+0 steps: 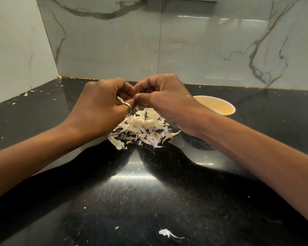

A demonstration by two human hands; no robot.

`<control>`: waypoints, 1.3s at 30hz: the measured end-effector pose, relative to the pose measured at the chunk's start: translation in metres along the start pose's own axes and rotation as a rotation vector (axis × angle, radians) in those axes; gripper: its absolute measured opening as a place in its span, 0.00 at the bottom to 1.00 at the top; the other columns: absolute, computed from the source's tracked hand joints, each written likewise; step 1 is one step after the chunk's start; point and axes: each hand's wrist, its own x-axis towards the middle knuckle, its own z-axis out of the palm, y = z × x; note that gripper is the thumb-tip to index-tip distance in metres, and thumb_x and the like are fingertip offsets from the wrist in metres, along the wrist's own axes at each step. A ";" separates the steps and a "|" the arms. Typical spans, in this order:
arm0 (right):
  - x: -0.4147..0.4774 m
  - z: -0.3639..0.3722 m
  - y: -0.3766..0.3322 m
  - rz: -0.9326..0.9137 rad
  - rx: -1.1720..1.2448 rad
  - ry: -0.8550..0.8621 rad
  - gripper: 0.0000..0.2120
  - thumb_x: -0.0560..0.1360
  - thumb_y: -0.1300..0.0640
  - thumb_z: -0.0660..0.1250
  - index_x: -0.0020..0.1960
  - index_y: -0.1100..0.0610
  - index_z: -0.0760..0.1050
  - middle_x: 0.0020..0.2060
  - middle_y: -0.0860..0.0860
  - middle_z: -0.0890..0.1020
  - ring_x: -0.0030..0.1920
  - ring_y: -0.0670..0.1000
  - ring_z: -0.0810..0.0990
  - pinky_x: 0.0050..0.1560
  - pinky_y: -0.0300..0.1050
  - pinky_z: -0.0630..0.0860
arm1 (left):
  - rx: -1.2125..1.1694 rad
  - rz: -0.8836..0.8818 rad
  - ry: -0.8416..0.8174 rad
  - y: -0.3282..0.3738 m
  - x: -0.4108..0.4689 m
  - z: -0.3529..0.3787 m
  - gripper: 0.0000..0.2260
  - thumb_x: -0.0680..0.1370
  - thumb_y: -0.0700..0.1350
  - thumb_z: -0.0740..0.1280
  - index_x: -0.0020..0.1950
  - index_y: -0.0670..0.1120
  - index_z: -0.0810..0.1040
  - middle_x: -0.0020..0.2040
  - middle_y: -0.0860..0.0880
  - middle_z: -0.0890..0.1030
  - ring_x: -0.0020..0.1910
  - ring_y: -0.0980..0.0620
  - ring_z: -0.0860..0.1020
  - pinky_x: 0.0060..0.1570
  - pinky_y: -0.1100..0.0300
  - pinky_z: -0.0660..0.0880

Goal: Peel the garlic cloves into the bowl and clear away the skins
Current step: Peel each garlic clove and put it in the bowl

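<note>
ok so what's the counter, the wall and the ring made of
Counter: polished black stone, likely granite, by its speckle and mirror glare. Wall: glossy marble-look tile, grey veins and a seam. Ring: silvery metal, by its shine.

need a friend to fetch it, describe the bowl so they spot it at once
On the black countertop below the marble wall, look just right of the heap of garlic skins. The bowl stands there, partly hidden by the right hand and wrist. It is the only vessel, pale orange inside.
</note>
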 end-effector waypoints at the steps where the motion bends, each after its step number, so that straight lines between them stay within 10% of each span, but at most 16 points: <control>1: 0.000 0.000 0.000 0.000 0.003 -0.001 0.05 0.72 0.62 0.74 0.45 0.53 0.85 0.41 0.52 0.88 0.49 0.57 0.87 0.55 0.61 0.83 | -0.006 -0.004 -0.003 0.000 0.000 0.001 0.08 0.75 0.46 0.75 0.54 0.51 0.83 0.40 0.64 0.80 0.38 0.68 0.80 0.35 0.78 0.70; 10: -0.002 0.001 0.003 -0.020 0.069 0.052 0.04 0.74 0.63 0.76 0.49 0.59 0.84 0.41 0.55 0.88 0.45 0.56 0.88 0.53 0.56 0.85 | -0.237 -0.172 -0.045 0.005 -0.001 -0.001 0.08 0.75 0.41 0.75 0.52 0.50 0.82 0.42 0.52 0.86 0.39 0.53 0.85 0.45 0.54 0.83; 17: -0.002 0.000 0.005 -0.060 0.050 0.038 0.03 0.74 0.59 0.77 0.48 0.57 0.85 0.41 0.53 0.88 0.47 0.56 0.88 0.54 0.58 0.84 | -0.388 -0.276 -0.090 0.006 -0.001 -0.005 0.07 0.78 0.36 0.70 0.51 0.47 0.82 0.39 0.50 0.86 0.35 0.56 0.84 0.27 0.72 0.71; 39: -0.009 0.002 0.003 -0.157 -0.231 0.092 0.06 0.75 0.61 0.72 0.44 0.54 0.87 0.36 0.47 0.87 0.39 0.47 0.86 0.46 0.52 0.84 | -0.412 -0.317 -0.122 0.004 -0.005 0.005 0.09 0.76 0.31 0.68 0.48 0.44 0.82 0.36 0.47 0.86 0.38 0.49 0.86 0.28 0.61 0.77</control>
